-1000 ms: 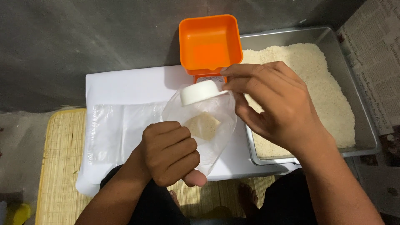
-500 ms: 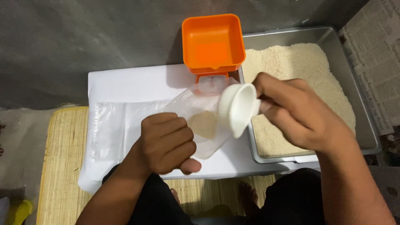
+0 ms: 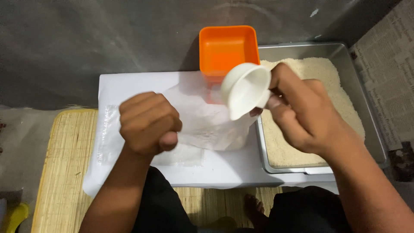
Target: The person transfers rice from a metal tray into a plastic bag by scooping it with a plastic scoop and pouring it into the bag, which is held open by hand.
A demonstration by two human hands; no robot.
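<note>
My left hand [image 3: 148,123] is closed on the edge of a clear plastic bag [image 3: 207,118] that stands over a white board [image 3: 129,84]. The bag holds a little pale grain near its bottom. My right hand [image 3: 302,114] grips a small white cup [image 3: 246,88], tilted on its side with its empty mouth facing me, just right of the bag's opening. Behind the cup stands an orange square container [image 3: 226,47]. Under my right hand lies a metal tray [image 3: 340,54] filled with white rice [image 3: 321,73].
A stack of flat clear bags [image 3: 108,133] lies on the white board at the left. A woven bamboo mat [image 3: 64,172] is under the board. Newspaper [image 3: 388,69] covers the floor at the right. A yellow object [image 3: 13,215] sits at the bottom left corner.
My right hand lifted the white cup off the bag's mouth and turned it on its side, its opening now toward me. My left hand shifted left along the bag, still gripping it.
</note>
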